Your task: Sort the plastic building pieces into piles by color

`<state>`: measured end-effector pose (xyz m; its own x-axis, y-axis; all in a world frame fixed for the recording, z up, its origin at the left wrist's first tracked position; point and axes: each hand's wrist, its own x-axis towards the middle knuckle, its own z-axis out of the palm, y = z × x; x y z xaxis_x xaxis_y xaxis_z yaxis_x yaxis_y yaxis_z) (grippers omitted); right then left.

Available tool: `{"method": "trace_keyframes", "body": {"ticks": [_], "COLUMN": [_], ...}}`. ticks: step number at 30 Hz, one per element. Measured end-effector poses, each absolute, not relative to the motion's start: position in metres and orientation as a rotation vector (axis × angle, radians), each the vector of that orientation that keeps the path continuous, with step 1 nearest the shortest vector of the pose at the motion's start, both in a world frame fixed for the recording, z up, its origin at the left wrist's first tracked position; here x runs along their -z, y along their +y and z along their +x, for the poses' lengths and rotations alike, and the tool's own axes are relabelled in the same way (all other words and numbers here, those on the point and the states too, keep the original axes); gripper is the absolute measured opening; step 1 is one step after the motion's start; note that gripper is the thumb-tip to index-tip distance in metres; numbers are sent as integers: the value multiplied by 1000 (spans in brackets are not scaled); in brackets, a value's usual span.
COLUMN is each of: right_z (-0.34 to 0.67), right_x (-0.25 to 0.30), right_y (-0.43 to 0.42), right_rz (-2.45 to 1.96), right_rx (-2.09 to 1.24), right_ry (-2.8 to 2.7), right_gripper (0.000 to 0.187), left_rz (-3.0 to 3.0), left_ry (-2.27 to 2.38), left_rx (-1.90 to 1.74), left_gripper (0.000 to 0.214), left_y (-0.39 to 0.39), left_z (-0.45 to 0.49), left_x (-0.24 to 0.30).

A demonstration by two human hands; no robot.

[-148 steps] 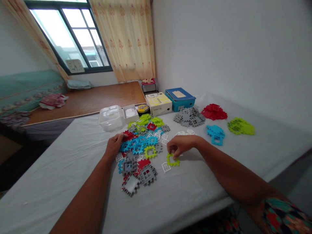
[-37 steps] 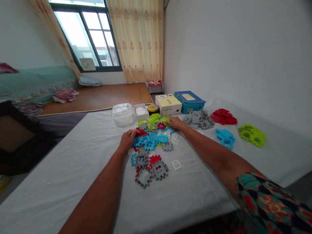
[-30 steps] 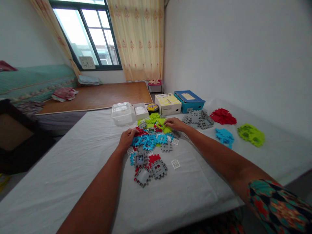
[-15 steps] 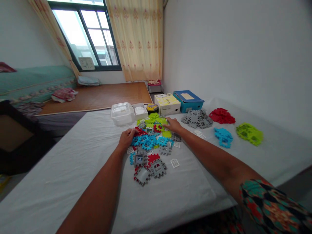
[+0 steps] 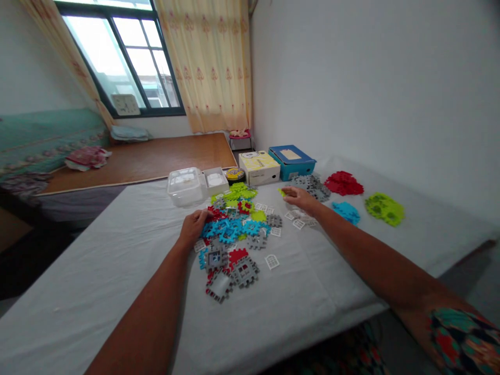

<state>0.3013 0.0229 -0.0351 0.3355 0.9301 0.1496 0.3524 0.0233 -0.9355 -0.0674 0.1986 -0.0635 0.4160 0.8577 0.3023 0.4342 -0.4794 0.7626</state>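
One lime piece (image 5: 282, 192) is pinched in the right hand (image 5: 300, 199) — nearly closed.

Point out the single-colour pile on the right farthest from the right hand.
The green pile, farthest right; the red pile, blue pile and grey pile all lie nearer the right hand.

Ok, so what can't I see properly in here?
All in the head view:
Green piece: partly hidden by the right hand.
Gray pile: its near side is behind that hand.
Red pieces: the left hand hides whether it grips any.
Clock: too small and blurred to tell the time.
Yellow box: small print too tiny to read.
Sleeve: cut off by the right edge.
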Motion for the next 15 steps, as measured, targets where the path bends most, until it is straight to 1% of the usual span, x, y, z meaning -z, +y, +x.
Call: {"method": "trace_keyframes", "body": {"ticks": [3,6,8,11,15], "right_z": [350,401,433,474,516], "right_x": [33,34,38,48,59], "right_y": [-17,-65,-100,-148,-192], "right_rz": [-1666,-1891,-2034,-2237,-2435], "right_rx": [-381,91,332,458,447], "right_ry": [-1094,-947,-842,-660,-455], "right_gripper": [52,52,51,48,44], "left_rz": [2087,2107,2111,2104,2103], "left_ry": [1098,1138,1161,1174,1181], "left_rx": [-910,-866,-855,-852,-873], "left_gripper": [47,47,48,49,47], "left_y": [200,205,207,206,203], "left_z": [-70,-72,-72,-72,-71], "left_x": [62,62,62,59,54]}}
